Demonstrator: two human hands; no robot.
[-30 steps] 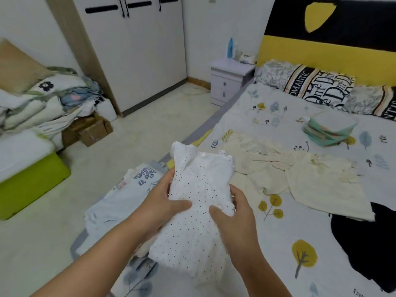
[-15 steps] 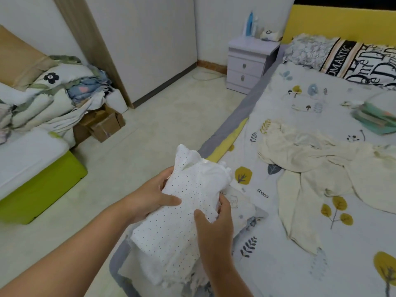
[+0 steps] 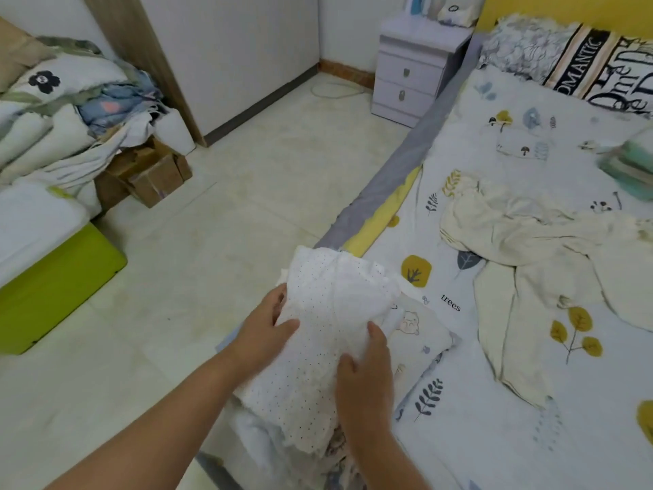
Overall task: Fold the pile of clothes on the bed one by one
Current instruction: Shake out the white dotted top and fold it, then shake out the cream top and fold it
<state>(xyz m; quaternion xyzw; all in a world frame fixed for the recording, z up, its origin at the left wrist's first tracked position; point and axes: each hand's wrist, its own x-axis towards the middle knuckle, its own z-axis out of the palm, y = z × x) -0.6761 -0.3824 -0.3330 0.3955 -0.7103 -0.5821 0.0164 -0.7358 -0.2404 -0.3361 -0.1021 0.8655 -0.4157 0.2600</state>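
Observation:
A folded white garment with small black dots (image 3: 325,334) is held low over the bed's left edge, above a stack of folded pale clothes (image 3: 413,334). My left hand (image 3: 265,330) grips its left side, thumb on top and fingers underneath. My right hand (image 3: 367,376) holds its lower right part, thumb on top. Unfolded cream garments (image 3: 530,249) lie spread across the bed (image 3: 494,436) to the right.
Folded green-and-white clothes (image 3: 632,168) sit at the far right by patterned pillows (image 3: 583,61). A lilac nightstand (image 3: 417,65) stands at the bed's head. Left across the tiled floor: a bedding heap (image 3: 63,114), cardboard boxes (image 3: 148,175), a green mat (image 3: 56,281).
Both hands have carried the dotted garment left and down toward the folded stack at the bed's edge. The camera has tilted down and left.

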